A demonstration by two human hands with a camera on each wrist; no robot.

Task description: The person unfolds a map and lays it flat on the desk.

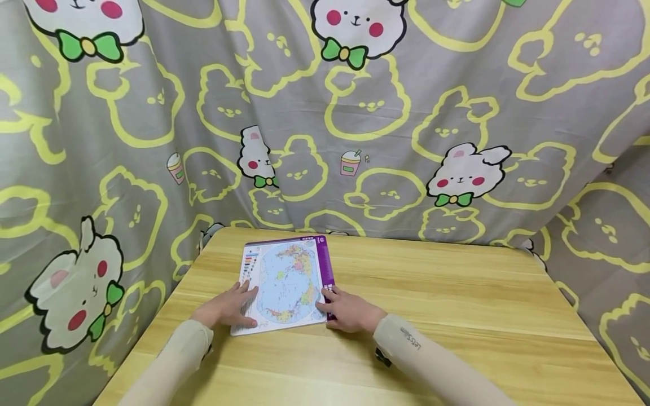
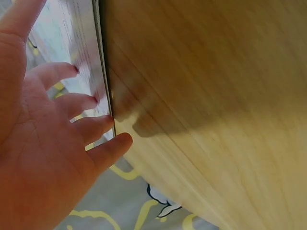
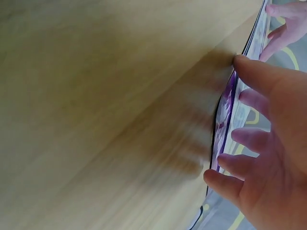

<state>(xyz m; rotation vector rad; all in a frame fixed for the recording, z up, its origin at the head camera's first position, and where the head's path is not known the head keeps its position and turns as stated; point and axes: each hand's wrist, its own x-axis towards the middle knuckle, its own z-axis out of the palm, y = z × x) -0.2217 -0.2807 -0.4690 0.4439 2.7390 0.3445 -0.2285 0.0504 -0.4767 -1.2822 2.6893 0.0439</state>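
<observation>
A flat world map sheet or board point(image 1: 289, 282) lies on the wooden table, pale blue with coloured land and a purple strip point(image 1: 325, 262) along its right side. With fingers spread, my left hand point(image 1: 228, 305) rests on its lower left edge. On the lower right, over the purple strip, the fingers of my right hand point(image 1: 351, 310) touch it. The left wrist view has the left hand point(image 2: 53, 139) with separated fingers along the thin edge. In the right wrist view the right hand point(image 3: 276, 143) has its fingertips at the purple side, where the edge shows layers slightly apart.
The table point(image 1: 457, 304) extends right of the map and towards me. A grey curtain point(image 1: 315, 113) with yellow outlines and white rabbit faces hangs behind the table and along both sides, close to its edges.
</observation>
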